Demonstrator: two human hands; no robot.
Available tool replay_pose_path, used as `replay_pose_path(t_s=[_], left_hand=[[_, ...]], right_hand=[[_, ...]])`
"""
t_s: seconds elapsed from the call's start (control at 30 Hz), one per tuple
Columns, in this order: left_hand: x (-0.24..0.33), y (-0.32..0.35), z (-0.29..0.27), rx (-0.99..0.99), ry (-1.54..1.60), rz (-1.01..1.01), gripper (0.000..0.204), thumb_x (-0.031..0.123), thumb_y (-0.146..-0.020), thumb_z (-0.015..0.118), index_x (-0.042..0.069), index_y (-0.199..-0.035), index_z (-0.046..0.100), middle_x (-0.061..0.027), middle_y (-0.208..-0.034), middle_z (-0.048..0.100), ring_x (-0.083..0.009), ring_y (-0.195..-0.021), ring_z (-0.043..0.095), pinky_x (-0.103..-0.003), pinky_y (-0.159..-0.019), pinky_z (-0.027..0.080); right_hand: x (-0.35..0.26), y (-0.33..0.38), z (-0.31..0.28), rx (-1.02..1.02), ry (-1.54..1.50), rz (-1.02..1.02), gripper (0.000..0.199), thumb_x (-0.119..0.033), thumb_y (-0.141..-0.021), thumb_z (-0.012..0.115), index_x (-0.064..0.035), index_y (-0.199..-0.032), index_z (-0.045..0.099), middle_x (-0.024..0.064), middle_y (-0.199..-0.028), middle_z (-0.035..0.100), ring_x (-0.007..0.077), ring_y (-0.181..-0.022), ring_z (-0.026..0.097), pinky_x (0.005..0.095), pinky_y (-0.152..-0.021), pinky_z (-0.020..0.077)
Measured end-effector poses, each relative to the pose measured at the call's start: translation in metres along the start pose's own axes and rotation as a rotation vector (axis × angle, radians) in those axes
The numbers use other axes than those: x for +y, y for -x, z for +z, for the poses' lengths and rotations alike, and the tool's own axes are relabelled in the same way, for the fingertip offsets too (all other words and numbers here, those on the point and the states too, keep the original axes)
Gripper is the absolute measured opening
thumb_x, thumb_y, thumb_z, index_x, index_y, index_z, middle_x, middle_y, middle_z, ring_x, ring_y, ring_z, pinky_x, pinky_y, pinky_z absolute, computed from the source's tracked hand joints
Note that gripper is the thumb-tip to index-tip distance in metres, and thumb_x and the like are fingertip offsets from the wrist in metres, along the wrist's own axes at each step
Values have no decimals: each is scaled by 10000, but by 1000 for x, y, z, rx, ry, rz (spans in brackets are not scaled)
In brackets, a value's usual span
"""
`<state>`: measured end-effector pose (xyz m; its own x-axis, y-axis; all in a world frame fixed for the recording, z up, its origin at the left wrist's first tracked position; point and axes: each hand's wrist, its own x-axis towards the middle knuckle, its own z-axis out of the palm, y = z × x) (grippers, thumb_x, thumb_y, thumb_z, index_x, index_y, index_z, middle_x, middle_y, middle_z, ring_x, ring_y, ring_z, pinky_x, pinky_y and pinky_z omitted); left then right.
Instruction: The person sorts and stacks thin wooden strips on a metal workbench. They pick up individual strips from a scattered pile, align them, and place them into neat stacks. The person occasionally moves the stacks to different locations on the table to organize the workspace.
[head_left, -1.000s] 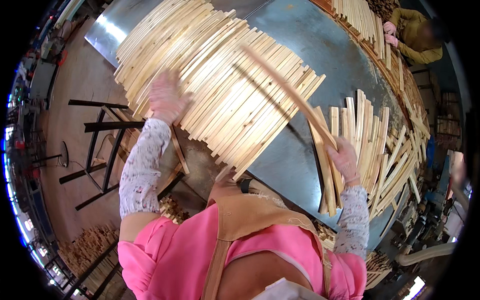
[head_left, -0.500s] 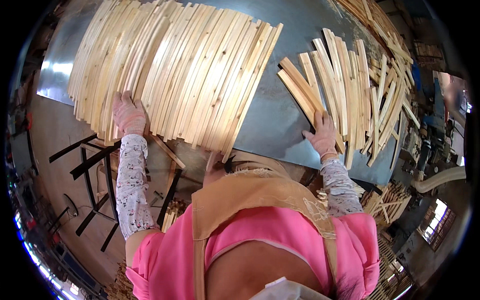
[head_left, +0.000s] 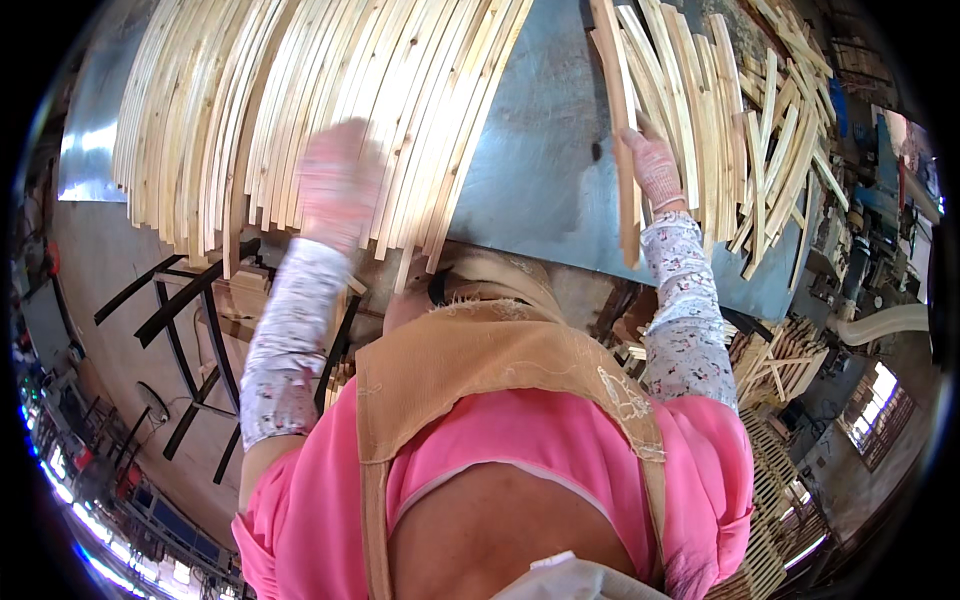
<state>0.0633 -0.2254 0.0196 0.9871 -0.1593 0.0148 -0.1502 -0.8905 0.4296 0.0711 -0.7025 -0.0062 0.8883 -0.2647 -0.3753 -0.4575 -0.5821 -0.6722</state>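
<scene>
Long pale wooden strips lie side by side in a wide row (head_left: pixel 400 130) on the left part of the metal-topped table (head_left: pixel 535 150). Over the near part of that row is my left hand (head_left: pixel 340 185) in a pink glove, smeared by motion, so its fingers cannot be made out. At the right, my gloved right hand (head_left: pixel 655 170) is closed on a brownish wooden strip (head_left: pixel 627 195), which points away from me. Whether a second strip is in the same grip is hard to see. Beside it lies a looser group of strips (head_left: pixel 690 110).
A jumbled pile of strips (head_left: pixel 780 170) covers the table's far right. Black metal frame legs (head_left: pixel 205 330) stand on the floor at the left. Bundles of short wood pieces (head_left: pixel 775 360) sit below the table's right edge.
My left hand has moved right across the row, away from its earlier place. My right hand has reached farther forward, and the brownish strip has swung from slanted to nearly straight ahead.
</scene>
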Motion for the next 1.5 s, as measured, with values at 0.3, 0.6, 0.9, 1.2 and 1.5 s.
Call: replay_pose_path(t_s=[0.3,0.6,0.9,1.2,1.5], left_hand=[[124,55,144,-883,-369,580,741,552,-1023,572,103,-1602,465,-162,-1686,410,-374,-1560,356,-583,-1307,212],[133,77,149,-315,18,-202,933,304,-938,760,107,-1700,258,-237,-1655,407,-418,-1549,370,-513,-1264,349],[121,83,72,-220,1243,-382,707,109,-946,681,-30,-1593,434,-190,-1459,617,-270,-1320,602,-377,-1126,493],[-72,36,-42,-15,-423,-347,568,327,-997,663,-32,-1434,610,-244,-1501,602,-344,-1403,570,-439,-1195,451],[-167,59,-41,167,-539,-376,759,291,-974,676,99,-1640,368,-204,-1634,462,-369,-1474,493,-457,-1218,423]], right_hand=[[11,39,66,-356,-1303,365,541,-408,-1039,624,66,-1299,648,251,-1057,774,330,-789,764,412,-652,655],[32,30,41,-146,-391,78,533,-321,-982,677,63,-1351,656,238,-1145,775,345,-1030,755,400,-935,590],[3,39,97,150,358,3,728,-378,-866,789,-42,-1482,596,278,-1338,640,464,-1292,594,497,-1112,495],[-90,89,184,-290,155,-282,888,-560,-970,635,81,-1551,437,385,-1405,575,493,-1369,542,517,-1183,427],[105,87,-6,365,693,165,678,-460,-961,686,-39,-1481,574,260,-1412,644,440,-1336,580,519,-1138,461]])
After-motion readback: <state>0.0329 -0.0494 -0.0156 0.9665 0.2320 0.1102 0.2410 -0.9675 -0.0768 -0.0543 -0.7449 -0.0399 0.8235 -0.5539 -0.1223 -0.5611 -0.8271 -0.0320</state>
